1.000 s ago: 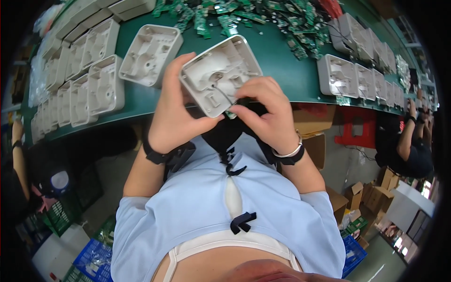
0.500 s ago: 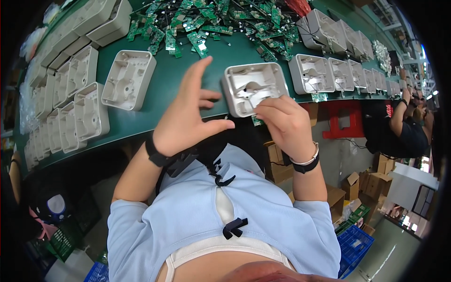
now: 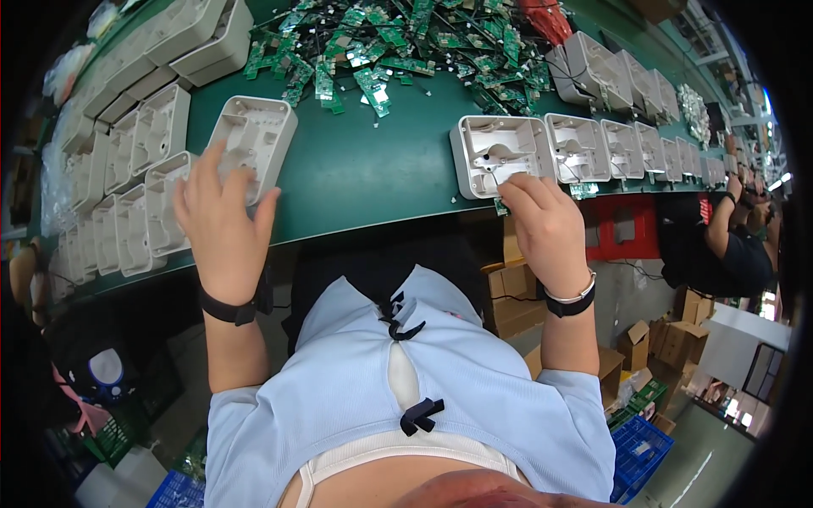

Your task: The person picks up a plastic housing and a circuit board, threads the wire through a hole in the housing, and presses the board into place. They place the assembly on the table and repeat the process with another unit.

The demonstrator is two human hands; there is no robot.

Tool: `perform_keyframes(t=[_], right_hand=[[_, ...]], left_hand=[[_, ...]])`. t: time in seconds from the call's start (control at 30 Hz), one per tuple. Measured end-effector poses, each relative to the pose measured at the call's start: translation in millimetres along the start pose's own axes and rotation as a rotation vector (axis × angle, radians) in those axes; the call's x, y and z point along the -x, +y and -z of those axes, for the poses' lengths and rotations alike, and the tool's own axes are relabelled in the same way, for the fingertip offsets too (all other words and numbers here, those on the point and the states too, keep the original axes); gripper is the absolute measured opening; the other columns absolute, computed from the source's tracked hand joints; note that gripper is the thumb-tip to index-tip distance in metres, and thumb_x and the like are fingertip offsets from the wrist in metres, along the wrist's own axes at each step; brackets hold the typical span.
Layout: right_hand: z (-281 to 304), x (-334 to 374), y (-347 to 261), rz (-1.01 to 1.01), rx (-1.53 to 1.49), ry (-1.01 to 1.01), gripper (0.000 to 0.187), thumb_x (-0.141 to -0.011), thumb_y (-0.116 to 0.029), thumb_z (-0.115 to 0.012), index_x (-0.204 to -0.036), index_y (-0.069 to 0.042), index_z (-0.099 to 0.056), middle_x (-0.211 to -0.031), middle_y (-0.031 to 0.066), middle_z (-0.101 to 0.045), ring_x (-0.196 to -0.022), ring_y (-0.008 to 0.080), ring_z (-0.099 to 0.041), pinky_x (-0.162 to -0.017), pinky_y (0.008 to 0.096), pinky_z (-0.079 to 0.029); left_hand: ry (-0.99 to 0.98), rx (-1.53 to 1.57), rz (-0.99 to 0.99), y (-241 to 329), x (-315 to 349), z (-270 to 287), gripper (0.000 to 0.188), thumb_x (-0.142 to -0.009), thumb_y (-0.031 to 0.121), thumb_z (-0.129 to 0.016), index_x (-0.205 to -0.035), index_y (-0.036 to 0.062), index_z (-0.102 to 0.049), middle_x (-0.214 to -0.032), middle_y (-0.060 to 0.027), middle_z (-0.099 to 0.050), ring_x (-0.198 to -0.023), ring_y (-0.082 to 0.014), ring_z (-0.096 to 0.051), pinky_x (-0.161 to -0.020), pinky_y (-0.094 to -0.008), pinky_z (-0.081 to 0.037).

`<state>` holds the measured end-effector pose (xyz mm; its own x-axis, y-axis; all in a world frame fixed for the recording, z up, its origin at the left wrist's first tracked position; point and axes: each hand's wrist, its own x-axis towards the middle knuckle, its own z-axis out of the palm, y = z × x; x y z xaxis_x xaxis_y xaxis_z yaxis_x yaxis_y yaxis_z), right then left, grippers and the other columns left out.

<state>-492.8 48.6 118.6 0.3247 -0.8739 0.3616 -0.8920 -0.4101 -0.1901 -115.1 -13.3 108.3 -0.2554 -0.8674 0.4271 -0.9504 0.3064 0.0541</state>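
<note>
- Two bare hands work at the edge of a green-topped bench (image 3: 381, 169), each on its own white moulded plastic housing shell.
- The left hand (image 3: 222, 224) lies with fingers spread wide on the lower end of an open, empty white plastic shell (image 3: 254, 140); its fingertips rest on the shell's rim and the thumb sits at the shell's right side. It does not look closed around it.
- Just left of that hand runs a packed stack of the same white shells (image 3: 127, 203), standing on edge in a curved row.
- The right hand (image 3: 546, 229) has its fingers drawn together, narrow, pinching at the near rim of a second white shell (image 3: 500, 152) that lies open side up just above the fingers. What is pinched I cannot tell; a small green bit shows by the fingertips.
- To the right of this shell a line of like white shells with parts inside (image 3: 627, 144) runs away from the right hand.
- Beyond both hands, further up the bench, lies a loose heap of small green circuit boards (image 3: 381, 51).
- Each wrist bears a dark band.
- Another person's arm (image 3: 720, 220) shows far off to the right.
</note>
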Motion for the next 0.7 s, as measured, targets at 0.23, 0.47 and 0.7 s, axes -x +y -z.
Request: perform_keyframes(t=[0.23,0.47,0.7], right_hand=[[42.9,-24.8,5.0,-0.096,-0.036,0.043,0.025,-0.093,0.001,-0.068,-0.118,-0.004,-0.07,-0.122,0.0133,-0.07,-0.099,0.0354,-0.069,-0.083,0.0399,-0.058],[40.7,-113.3,89.2,-0.159,0.549,-0.078,0.023,-0.098,-0.011,-0.064,-0.119,-0.003,-0.071,-0.118,0.0188,-0.071,-0.108,0.04,-0.069,-0.088,0.0488,-0.057],[29.4,-158.7,138.6,-0.325,0.559,-0.383,0.02,-0.098,-0.003,-0.06,-0.114,0.001,-0.07,-0.116,0.0249,-0.074,-0.104,0.0381,-0.075,-0.084,0.0443,-0.062]], left_hand=[[0.05,0.106,-0.012,1.3,11.6,-6.0,0.016,-0.084,0.014,-0.082,-0.092,0.008,-0.069,-0.129,-0.0053,-0.07,-0.111,-0.0266,-0.067,-0.12,-0.0622,-0.028],[0.108,0.351,-0.146,25.0,28.5,9.9,0.015,-0.082,0.01,-0.083,-0.089,0.0085,-0.069,-0.117,-0.0028,-0.075,-0.099,-0.0255,-0.071,-0.122,-0.062,-0.027],[0.058,0.52,-0.272,36.8,26.6,-2.6,0.016,-0.08,0.005,-0.082,-0.087,0.0094,-0.069,-0.113,-0.0015,-0.073,-0.104,-0.0231,-0.071,-0.12,-0.0638,-0.028]])
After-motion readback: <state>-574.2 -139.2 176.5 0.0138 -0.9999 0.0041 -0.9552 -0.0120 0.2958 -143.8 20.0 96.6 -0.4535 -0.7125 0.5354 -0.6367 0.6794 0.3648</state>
